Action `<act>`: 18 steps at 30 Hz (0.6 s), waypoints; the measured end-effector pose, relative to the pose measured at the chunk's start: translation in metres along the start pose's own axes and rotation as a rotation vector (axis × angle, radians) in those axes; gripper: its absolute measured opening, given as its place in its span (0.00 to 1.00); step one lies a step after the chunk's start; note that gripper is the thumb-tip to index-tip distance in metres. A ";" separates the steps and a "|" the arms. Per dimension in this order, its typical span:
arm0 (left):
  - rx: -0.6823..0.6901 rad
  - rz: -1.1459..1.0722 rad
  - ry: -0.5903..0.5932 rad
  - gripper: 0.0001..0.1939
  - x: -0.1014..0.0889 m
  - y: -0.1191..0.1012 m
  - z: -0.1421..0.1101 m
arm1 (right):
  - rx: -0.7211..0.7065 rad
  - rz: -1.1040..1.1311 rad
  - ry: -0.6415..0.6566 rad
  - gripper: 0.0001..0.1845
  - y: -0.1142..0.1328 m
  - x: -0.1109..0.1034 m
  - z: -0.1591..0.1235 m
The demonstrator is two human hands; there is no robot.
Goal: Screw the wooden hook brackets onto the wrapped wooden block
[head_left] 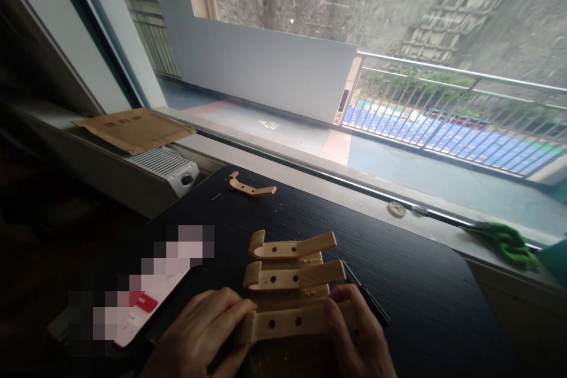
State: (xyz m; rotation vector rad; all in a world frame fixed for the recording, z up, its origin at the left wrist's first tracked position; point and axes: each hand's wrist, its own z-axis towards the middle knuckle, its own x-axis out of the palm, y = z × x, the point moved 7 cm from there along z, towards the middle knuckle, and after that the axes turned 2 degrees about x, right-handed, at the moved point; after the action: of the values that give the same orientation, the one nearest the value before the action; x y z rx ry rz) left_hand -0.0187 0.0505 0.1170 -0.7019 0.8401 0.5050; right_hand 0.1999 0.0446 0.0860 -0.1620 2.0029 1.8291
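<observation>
Three pale wooden coat hooks lie in a row across a wooden board. Each has two dark holes in its flat middle and a bent-up piece at either end. My left hand holds the curled left end of the nearest hook. At that hook's right end, my right hand is closed, thumb in front and fingers behind. Just beyond my hands are the middle hook and the far hook. The board's near end is dark and partly hidden between my hands.
On the black table, another wooden hook lies farther back near a small screw. A phone is left, a dark pen-like tool right. Tape and green cloth rest on the sill; a brown envelope lies at left.
</observation>
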 end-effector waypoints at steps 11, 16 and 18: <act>0.058 0.058 -0.016 0.15 -0.002 -0.003 0.003 | -0.013 -0.003 0.015 0.16 0.001 0.001 -0.001; 0.079 0.095 -0.047 0.13 -0.004 -0.003 0.003 | -0.013 0.011 0.020 0.16 0.004 0.003 0.000; 0.081 0.097 -0.048 0.13 -0.004 -0.002 0.002 | 0.004 0.014 0.020 0.16 0.004 0.003 -0.001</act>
State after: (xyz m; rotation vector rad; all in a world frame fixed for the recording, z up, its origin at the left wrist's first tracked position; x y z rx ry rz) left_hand -0.0188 0.0507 0.1218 -0.5744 0.8482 0.5697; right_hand 0.1953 0.0452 0.0884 -0.1659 2.0262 1.8387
